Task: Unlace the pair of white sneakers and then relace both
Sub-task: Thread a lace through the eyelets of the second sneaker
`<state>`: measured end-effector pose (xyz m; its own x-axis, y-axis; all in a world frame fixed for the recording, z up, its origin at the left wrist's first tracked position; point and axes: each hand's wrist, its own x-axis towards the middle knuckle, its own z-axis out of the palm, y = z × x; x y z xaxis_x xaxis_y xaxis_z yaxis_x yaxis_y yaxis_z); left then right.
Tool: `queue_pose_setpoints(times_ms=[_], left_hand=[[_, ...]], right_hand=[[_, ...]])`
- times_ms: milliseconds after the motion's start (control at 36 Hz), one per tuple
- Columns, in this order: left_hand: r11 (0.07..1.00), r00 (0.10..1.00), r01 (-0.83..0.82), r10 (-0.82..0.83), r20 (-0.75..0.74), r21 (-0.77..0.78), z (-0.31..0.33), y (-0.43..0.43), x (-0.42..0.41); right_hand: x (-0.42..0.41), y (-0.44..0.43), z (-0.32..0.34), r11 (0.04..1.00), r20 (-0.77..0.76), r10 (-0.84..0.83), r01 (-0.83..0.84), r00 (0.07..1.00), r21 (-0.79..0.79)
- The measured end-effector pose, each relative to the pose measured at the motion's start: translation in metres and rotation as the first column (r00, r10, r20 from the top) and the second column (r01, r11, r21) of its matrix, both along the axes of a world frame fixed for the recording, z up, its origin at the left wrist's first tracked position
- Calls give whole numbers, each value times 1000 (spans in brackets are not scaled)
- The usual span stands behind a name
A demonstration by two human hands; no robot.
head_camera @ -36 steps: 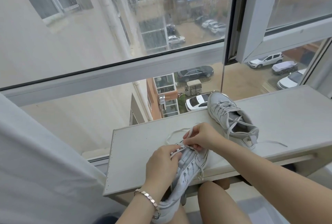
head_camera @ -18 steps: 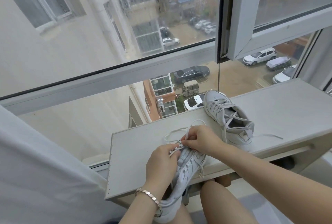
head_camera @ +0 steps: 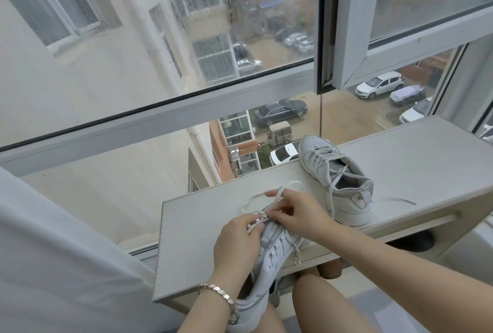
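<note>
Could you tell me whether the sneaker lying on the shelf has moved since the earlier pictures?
No. The sneaker still sits with its toe at the far edge of the shelf; only the camera shifted.

Pale grey flat laminate shelf board (head_camera: 426, 162) runs along the window base, with a row of small drilled holes down its left side. A grey-white laced sneaker (head_camera: 338, 183) stands upright on it, right of centre, toe at the far edge by the glass and heel toward the near edge. Its flat white lace end (head_camera: 394, 200) trails right across the board. A second white leather sneaker (head_camera: 272, 250) lies over the near edge, toe end on the board, heel off it. A loose white lace loop (head_camera: 253, 199) rests on the board just past that toe.
</note>
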<state>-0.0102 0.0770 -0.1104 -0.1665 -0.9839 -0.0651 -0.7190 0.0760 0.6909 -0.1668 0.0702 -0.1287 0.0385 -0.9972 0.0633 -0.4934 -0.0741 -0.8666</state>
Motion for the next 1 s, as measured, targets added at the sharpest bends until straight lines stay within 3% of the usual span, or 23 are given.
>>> queue_pose_setpoints(times_ms=[83,139,222,306,361,444,583,722,861,944,1000], left_hand=[[1000,1000,-5,5,2,11,1,0,-1],[1000,1000,-6,6,13,22,1,0,0],[1000,1000,1,-2,24,20,1,1,1],[1000,999,14,-15,42,13,1,2,1],[1000,998,17,-18,53,12,1,1,2],[1000,997,16,-17,77,13,1,1,2],[1000,998,6,-7,66,17,1,2,2],[999,994,39,-39,98,2,0,3,1],[997,993,74,-73,93,-9,1,2,3],[997,994,75,-73,81,-26,1,3,3],[997,995,58,-54,80,-46,1,1,3]], right_hand=[[1,2,5,998,-67,27,-23,997,61],[2,4,9,996,-77,-45,50,996,69],[1,7,13,990,-345,-140,123,928,-69],[5,5,23,994,-522,34,-85,852,-73],[8,-3,26,972,-566,211,-232,797,35],[12,-14,32,945,-615,296,-318,731,77],[6,-27,37,911,-586,366,-406,723,69],[-3,-35,35,912,-258,392,-336,883,236],[-3,-40,32,908,-46,300,-270,953,319],[4,-37,29,936,-96,250,-215,963,280],[12,-33,25,970,-272,228,-195,935,141]])
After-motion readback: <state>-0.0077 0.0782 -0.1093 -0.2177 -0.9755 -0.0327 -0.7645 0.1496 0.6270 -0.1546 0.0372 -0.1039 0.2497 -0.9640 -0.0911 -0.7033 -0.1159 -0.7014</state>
